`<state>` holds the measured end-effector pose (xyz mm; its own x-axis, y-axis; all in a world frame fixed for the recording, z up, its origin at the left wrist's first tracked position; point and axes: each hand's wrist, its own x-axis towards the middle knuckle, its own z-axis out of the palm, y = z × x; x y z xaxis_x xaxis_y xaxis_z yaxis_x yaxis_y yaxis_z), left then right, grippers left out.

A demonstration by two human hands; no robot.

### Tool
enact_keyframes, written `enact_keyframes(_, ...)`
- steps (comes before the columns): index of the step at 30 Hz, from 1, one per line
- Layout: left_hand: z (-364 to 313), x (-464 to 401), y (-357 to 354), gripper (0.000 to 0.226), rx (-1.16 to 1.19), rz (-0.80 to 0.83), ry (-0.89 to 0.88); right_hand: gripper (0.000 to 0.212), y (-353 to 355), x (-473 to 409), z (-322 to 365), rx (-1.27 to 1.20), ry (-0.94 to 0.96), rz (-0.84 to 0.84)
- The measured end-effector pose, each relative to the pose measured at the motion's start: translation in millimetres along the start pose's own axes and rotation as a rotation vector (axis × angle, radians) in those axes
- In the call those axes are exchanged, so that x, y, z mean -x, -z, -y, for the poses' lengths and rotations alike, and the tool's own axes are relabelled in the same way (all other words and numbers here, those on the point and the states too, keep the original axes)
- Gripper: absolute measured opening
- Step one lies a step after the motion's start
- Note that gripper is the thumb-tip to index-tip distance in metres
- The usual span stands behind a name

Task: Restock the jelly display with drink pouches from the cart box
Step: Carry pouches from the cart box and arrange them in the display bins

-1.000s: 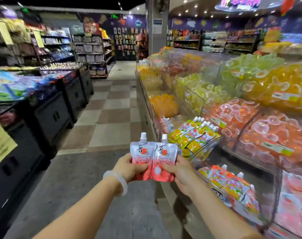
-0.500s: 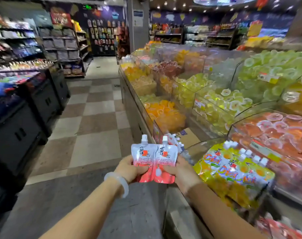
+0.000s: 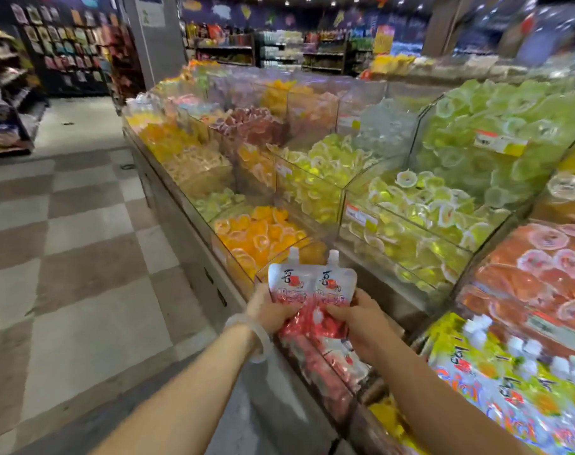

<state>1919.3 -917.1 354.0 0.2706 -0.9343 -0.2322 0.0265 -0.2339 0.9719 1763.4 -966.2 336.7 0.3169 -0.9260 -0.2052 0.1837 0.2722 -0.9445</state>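
Two red-and-white spouted drink pouches [image 3: 310,285] stand side by side, upright, held between both hands. My left hand [image 3: 269,309] grips the left pouch and my right hand [image 3: 361,320] grips the right one. They hover over a clear bin at the display's front edge that holds more red-and-white pouches [image 3: 325,362]. To the right lies a bin of yellow-green fruit pouches [image 3: 509,379]. The jelly display [image 3: 194,208] runs away along the right side. The cart box is out of view.
Clear bins of orange jelly cups [image 3: 263,234], yellow ones [image 3: 407,218], green ones [image 3: 509,133] and pink-orange ones [image 3: 542,270] fill the display. A checkered aisle floor [image 3: 76,231] lies to the left. Dark shelving [image 3: 10,103] and a grey pillar [image 3: 154,37] stand farther back.
My view has moved forward along the display and turned right. Both hands still hold the two pouches, which are now over the bin of red-and-white pouches.
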Motion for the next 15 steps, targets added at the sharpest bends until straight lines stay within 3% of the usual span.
enact_keyframes(3, -3, -50, 7, 0.069, -0.048, -0.007, 0.048, 0.036, -4, -43, -3, -0.029, -0.044, -0.075)
enact_keyframes(5, -5, -78, 8, 0.080, -0.074, 0.031, 0.064, 0.034, -6, -66, -4, -0.037, -0.066, -0.148)
enact_keyframes(9, -10, -131, -6, 0.045, -0.157, 0.142, 0.073, 0.043, 8, -108, -13, -0.095, -0.106, -0.312)
enact_keyframes(13, -6, -187, -28, 0.015, -0.357, 0.243, 0.102, 0.030, 24, -134, -26, -0.196, -0.101, -0.477)
enact_keyframes(15, 4, -213, -43, 0.019, -0.347, 0.302, 0.137, 0.037, 26, -145, -35, -0.240, -0.095, -0.557)
